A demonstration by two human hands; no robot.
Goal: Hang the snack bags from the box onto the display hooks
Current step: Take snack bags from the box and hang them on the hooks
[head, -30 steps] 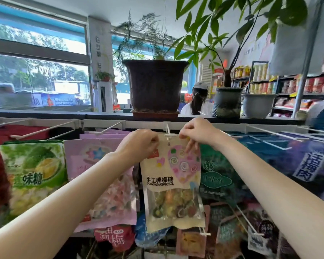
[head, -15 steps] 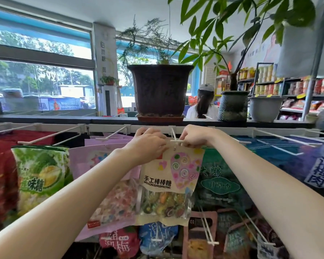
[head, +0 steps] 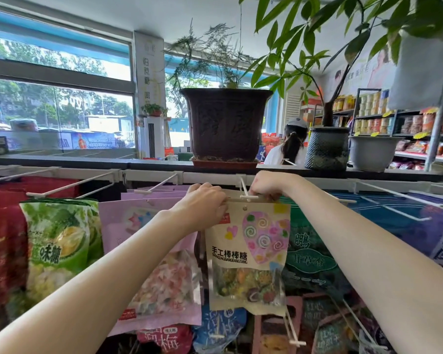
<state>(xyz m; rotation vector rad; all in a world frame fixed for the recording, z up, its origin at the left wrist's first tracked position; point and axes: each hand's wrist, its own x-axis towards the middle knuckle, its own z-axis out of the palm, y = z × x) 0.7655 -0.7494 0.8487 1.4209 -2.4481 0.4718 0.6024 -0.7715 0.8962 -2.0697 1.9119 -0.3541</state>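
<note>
Beige paper makes up the lollipop snack bag (head: pixel 248 254), printed with a pink swirl-patterned heart and showing sweets through a clear window at its bottom. It hangs upright at the middle of the rack, its top edge at the white plastic display hook (head: pixel 245 192), whose crossbar tip sits just above the bag's punched hole. The left hand (head: pixel 205 201) has its fingers curled tight onto the bag's top left corner. The right hand (head: pixel 267 185) has its fingers bent down and pinched on the top right edge, just beside the hook. Left of it hang a pale purple candy bag (head: pixel 149 264) and a green durian sweet bag (head: pixel 58 246). On the far ledge above stands a dark brown square plant pot (head: pixel 226 123).
</note>
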